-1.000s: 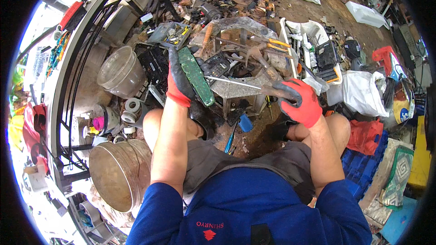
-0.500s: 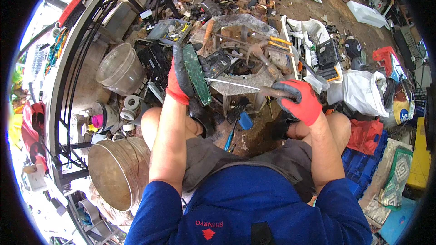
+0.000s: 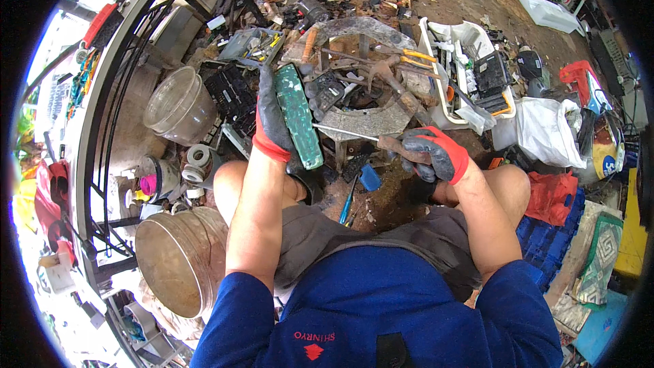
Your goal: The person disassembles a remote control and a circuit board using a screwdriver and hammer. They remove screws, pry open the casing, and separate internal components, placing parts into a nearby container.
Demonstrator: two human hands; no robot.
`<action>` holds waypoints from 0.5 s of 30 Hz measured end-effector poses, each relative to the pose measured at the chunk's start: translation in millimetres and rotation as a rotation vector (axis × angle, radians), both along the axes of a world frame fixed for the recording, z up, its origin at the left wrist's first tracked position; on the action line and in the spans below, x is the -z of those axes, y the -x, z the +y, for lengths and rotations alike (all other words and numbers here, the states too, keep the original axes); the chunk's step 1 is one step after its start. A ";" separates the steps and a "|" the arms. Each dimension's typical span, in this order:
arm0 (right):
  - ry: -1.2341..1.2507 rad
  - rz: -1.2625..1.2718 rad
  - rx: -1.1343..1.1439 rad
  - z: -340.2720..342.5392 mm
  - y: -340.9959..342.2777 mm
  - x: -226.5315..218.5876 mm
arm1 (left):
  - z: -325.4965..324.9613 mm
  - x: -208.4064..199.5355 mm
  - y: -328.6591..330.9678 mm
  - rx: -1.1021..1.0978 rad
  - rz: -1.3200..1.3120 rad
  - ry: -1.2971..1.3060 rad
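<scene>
My left hand (image 3: 270, 119), in a grey and red glove, is closed around a long green circuit board (image 3: 300, 126) with pale patches. Its broad face is turned up. A screwdriver (image 3: 395, 145) with a worn brown handle is gripped in my right hand (image 3: 436, 153), gloved alike. The thin shaft points left, and its tip is at the board's right edge; whether it touches cannot be made out. Beyond them stands a grey, worn ring-shaped stand (image 3: 364, 125). A hammer (image 3: 388, 71) and a small black device (image 3: 328, 88) lie on it.
A white bin (image 3: 430, 105) of parts stands to the right, beside a white sack (image 3: 545, 129). Clear tub (image 3: 178, 105) and large bucket (image 3: 170, 259) are at the left, near a black metal frame (image 3: 102, 129). A blue-handled tool (image 3: 347, 204) lies between my legs. Scrap litters the far ground.
The board has turned in my left hand, so more of its broad face shows. My right hand has rotated and shifted slightly left with the screwdriver, whose tip remains near the board's edge.
</scene>
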State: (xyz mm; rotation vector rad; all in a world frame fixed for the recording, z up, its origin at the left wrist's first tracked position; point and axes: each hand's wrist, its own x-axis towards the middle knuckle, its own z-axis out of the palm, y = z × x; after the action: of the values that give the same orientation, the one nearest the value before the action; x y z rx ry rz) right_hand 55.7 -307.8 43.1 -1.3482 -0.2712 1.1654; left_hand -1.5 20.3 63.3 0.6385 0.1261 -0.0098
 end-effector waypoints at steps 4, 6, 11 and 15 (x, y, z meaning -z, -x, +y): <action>-0.108 -0.153 -0.001 10.2 -0.4 5.8 | 8.7 9.4 -3.0 -0.181 0.074 0.033; -0.071 -0.148 -0.028 9.4 -2.8 -5.5 | 21.3 20.1 -3.3 -0.223 0.082 0.028; -0.095 -0.099 0.051 -0.6 -11.6 2.4 | 30.9 19.8 -5.1 -0.419 0.076 -0.197; -0.132 -0.254 0.296 -11.8 -20.3 27.2 | 31.4 27.9 -5.4 -0.389 0.143 -0.130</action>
State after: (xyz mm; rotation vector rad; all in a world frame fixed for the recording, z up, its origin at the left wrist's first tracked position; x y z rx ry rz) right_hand 76.1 -319.6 16.0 -1.3664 -0.3121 0.7189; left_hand 3.9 51.7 35.4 0.7343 0.3900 0.3310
